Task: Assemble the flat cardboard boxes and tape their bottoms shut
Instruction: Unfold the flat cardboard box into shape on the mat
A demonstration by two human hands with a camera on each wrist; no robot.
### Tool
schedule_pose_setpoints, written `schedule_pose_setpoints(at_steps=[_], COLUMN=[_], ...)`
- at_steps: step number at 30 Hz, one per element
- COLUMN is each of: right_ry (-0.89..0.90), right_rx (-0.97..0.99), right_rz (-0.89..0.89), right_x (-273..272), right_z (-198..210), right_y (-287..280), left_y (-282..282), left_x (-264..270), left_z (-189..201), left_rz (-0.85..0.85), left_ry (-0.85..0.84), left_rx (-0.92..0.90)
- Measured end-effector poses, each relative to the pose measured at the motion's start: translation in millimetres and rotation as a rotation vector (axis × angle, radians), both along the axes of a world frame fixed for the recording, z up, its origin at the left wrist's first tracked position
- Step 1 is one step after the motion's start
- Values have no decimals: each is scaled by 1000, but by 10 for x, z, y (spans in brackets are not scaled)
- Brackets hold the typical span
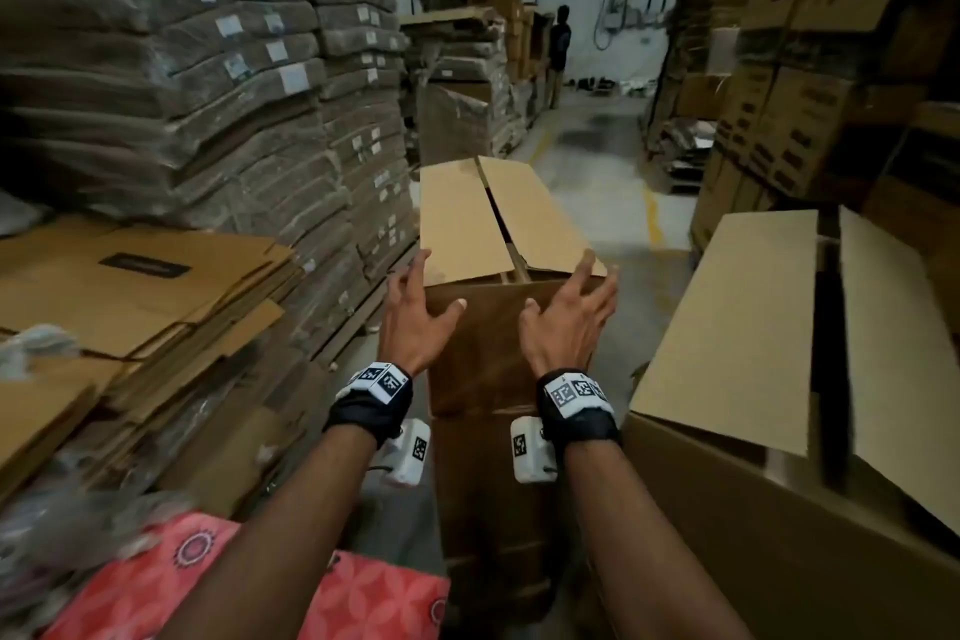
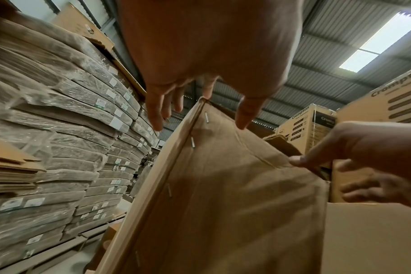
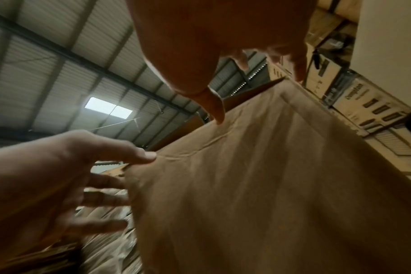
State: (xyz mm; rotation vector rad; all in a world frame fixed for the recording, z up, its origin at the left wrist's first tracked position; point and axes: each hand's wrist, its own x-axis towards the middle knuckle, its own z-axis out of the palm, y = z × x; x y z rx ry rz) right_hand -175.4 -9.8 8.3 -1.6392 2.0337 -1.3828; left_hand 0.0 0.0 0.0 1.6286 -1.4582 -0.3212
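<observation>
Left hand: my left hand (image 1: 413, 322) is spread wide, fingers straight, against the upper left corner of the tall cardboard box (image 1: 488, 369); the thumb lies on the near face and the fingers reach round the left edge. It holds nothing.
Right hand: my right hand (image 1: 566, 322) mirrors it at the upper right corner, fingers splayed, thumb on the near face, fingertips up by the flap edge. Nothing is gripped here either.
Box: it stands on end on the floor right in front of me, between the two hands. The left wrist view shows metal staples (image 2: 207, 117) down its left seam.
Flaps: the two long top flaps (image 1: 462, 218) are folded in, with a dark gap along the middle where they meet. I see no tape on that seam.
Step, as I judge it: the box is formed and its upturned end folded shut; I am steadying it before taping.
Next move: I would press the flaps flush so the gap narrows, then fetch tape. I cannot see a tape roll in any view.
Around: flat cardboard sheets (image 1: 140, 286) are stacked to my left, and another assembled box (image 1: 779, 379) stands just beside on the right.
</observation>
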Motion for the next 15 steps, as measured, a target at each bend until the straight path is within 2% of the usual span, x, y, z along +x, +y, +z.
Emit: schedule_pose_setpoints(at_steps=[4, 9, 15], right_ry=[-65, -94, -156], right_rx=[115, 153, 137], right_rz=[-2, 58, 110], right_x=[-124, -139, -87], right_z=[-49, -137, -66], right_y=[-215, -342, -289], left_y=[-173, -321, -293], left_x=[32, 90, 178], left_z=[-44, -117, -178], left_rz=[-66, -115, -67], left_ry=[-7, -23, -28], left_rx=[70, 44, 25])
